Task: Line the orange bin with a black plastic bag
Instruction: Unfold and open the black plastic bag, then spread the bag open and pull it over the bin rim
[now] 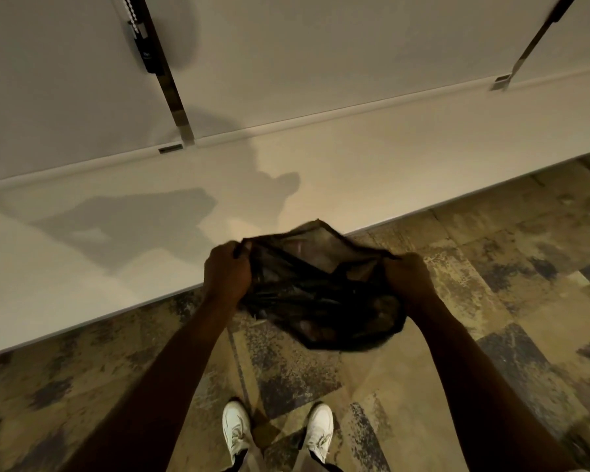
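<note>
A thin black plastic bag (315, 294) hangs in the air in front of me, above the floor. My left hand (227, 272) grips its rim on the left and my right hand (407, 279) grips the rim on the right. The mouth is pulled apart between the two hands, and the crumpled body of the bag sags below them. No orange bin is in view.
A white wall (286, 63) with a low white ledge (150, 247) runs across the view ahead. Two metal strips (171, 93) go up the wall. Patterned carpet tiles (491, 301) cover the floor. My white shoes (235, 434) stand at the bottom.
</note>
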Demonstrator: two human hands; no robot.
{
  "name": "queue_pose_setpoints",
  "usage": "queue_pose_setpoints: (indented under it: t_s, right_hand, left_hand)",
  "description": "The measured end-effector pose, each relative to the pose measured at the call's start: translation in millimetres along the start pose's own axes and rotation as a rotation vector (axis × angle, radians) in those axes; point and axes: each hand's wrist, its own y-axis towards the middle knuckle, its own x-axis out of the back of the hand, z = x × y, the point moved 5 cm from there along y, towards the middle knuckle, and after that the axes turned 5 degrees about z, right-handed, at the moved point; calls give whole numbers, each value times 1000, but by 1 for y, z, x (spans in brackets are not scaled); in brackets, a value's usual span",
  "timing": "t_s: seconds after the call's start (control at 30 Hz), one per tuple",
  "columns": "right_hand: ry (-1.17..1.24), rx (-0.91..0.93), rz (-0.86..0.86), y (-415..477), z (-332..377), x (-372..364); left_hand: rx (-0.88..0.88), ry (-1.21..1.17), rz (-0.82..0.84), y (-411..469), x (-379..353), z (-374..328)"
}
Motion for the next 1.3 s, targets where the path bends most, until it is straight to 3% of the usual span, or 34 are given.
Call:
queue_pose_setpoints:
  t_s: [0.1,0.2,0.27,0.4,0.43,0.5,0.57,0.63,0.7,0.73,0.8,0.87,0.9,1.0,1.03,1.07,1.1,1.17,1.23,1.3]
  right_hand:
    - [365,337,-400,-12,30,24]
    - [475,684,-672,-40,47,35]
    - [323,686,-563,-39,50,23]
    - [-725,221,252,0,-6,-32]
    - [-847,149,323,-1,-19,-34]
    - [-863,68,260,-1,-23,-27]
    - [-649,15,57,3,-4,-11]
    - [-184,72,-259,3,24,13]
    - [293,416,-533,-23,62,37]
    - [413,598,-612,-41,76,42]
    - [465,787,-664,-68,89,36]
    - [376,776,-564,-76,83,13]
    - [238,720,-412,-75,79,-2]
    - [-298,375,340,-70,41,-49]
    - [-391,216,536,-71,22,-58]
    - [-501,133,595,-70,3,-62]
    - [-622,82,579,-68,-12,-64]
    - [-677,41,215,-50,-21,-52]
    - [-395,1,-85,-38,-13,-34]
    - [-67,19,-203,-27,-1,-18]
  left_hand:
    - [-338,-100,-333,-25,28,-45]
    - [-524,-124,-436,-40,33,-60]
    - [-534,20,-347,-34,18,-51]
    - [-178,258,-144,-18,-7,-6]
    - [-96,297,-105,-17,-9,5]
    - [16,310,-61,-17,-10,23]
    - [46,277,-49,-17,-9,32]
    - [4,236,-57,-18,-9,34]
    - [-60,176,-128,-23,-6,26]
    - [-78,126,-175,-25,-4,22]
    - [-82,33,-250,-28,-1,15]
    - [-61,2,-285,-29,0,13]
    - [-41,9,-282,-28,0,14]
    - [71,108,-202,-23,-2,26]
    - [117,148,-170,-21,-3,31]
    - [153,175,-145,-21,-3,36]
    - [180,187,-129,-21,-2,41]
    - [231,177,-123,-21,0,48]
    - [277,141,-130,-23,1,53]
    - [304,134,-121,-24,0,55]
